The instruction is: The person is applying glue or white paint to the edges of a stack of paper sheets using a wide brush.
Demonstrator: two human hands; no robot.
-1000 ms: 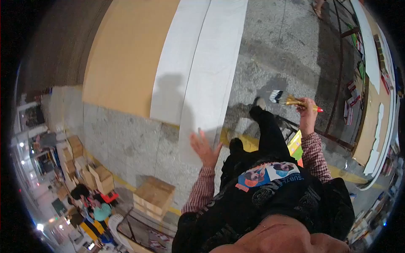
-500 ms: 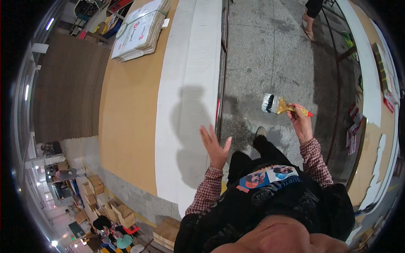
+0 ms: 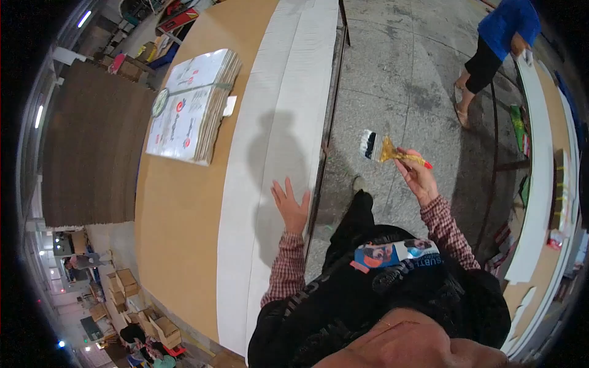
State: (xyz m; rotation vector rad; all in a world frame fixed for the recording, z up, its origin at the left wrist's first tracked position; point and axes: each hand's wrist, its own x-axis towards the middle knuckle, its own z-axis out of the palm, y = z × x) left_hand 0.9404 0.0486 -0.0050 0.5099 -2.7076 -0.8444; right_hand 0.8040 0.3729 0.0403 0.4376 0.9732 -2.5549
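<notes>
- Right hand (image 3: 417,178) has its grip closed on a paintbrush (image 3: 392,153); handle end red, bristles white over a dark band.
- Brush long axis runs roughly level, bristles pointing left from the grip, toward the counter (image 3: 178,214).
- Brush hangs over bare concrete floor (image 3: 392,80), apart from the counter edge.
- White strip (image 3: 276,159) lies left of the grip, its long axis running away from the person along the counter's near edge.
- Left hand (image 3: 291,205) is open, fingers spread, empty, over the strip; contact unclear. It is the nearer hand to the strip.

Single head view; looks steeply down, close above white table (image 3: 270,184) edge and floor (image 3: 399,73).
</notes>
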